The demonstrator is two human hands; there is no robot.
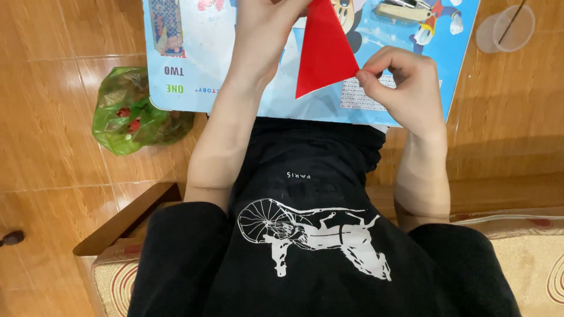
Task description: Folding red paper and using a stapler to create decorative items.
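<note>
Both hands held a red paper triangle [323, 50] just above the blue cartoon mat [194, 76]. Right hand [405, 88] pinched its lower right edge w/ thumb + forefinger, prob to steady it. Left hand [267, 32] gripped the top; its fingers ran out of frame, can't tell how they sat. Green plastic bag [132, 114] lay on the floor nearby.

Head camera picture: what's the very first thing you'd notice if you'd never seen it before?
The bright red paper triangle at the top middle jumps out first, pinched at its right corner by the right hand and held at the top by the left hand. Under it lies a light blue cartoon board, and a crumpled green plastic bag sits on the orange tiled floor to the left.
</note>
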